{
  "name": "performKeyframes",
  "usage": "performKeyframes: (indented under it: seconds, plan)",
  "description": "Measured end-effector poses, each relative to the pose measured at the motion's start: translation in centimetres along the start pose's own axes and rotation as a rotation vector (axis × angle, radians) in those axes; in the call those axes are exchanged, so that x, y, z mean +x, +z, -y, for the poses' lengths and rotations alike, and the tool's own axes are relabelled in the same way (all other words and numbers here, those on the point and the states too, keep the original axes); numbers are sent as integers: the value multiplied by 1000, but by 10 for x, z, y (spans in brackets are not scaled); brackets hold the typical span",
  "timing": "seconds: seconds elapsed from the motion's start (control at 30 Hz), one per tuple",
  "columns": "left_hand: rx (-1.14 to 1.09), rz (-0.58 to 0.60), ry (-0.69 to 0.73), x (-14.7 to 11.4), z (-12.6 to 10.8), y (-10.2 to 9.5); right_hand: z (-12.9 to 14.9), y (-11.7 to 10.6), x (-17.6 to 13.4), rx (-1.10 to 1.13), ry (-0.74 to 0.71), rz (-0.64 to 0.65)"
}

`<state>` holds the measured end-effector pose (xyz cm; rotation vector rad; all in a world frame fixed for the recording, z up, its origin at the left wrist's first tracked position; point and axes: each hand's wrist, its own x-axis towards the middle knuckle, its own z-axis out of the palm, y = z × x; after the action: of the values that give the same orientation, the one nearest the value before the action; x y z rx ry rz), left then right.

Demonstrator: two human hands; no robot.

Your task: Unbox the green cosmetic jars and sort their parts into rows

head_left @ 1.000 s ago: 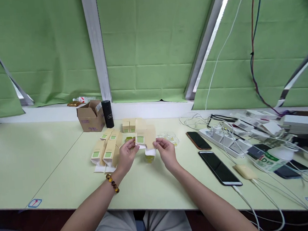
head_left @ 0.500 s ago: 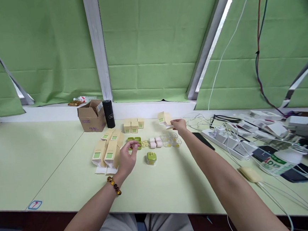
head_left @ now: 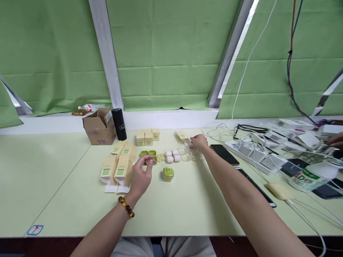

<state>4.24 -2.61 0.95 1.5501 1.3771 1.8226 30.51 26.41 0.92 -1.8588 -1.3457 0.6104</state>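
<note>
a green-labelled beige cardboard box (head_left: 183,137) is pinched by the right hand (head_left: 200,141), just right of centre. the left hand (head_left: 142,174) is held loosely open near square green pieces (head_left: 152,153); "ad" is printed on the white plastic bottle (head_left: 319,173), lower right.

Holding cream carton (head_left: 182,136) in right hand (head_left: 200,141); near same hand: clear cups (head_left: 186,156); near left hand (head_left: 143,173): green pieces (head_left: 151,152).

A green-labelled beige carton (head_left: 182,136) slants from the right hand (head_left: 200,142).
</note>
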Motion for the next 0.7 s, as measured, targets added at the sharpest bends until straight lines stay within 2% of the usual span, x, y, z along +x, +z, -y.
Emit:
performKeyframes:
  seconds: [0.23, 0.37, 0.47, 0.53, 0.7]
  plan:
    - [30, -8, 1, 2, 3, 1, 7, -22, -30, 92, -149, -157]
    - [125, 103, 47, 1, 7, 3, 15, -27, -74, 199, -320, -187]
    - [200, 233, 101, -3, 6, 4, 19, -23, -118, 441, -523, -78]
    - [265, 318, 118, -7, 5, 4, 18, -16, -149, 557, -594, 21]
    - [366, 468, 204, -15, 2, 7, 0, 6, -206, 652, -593, 290]
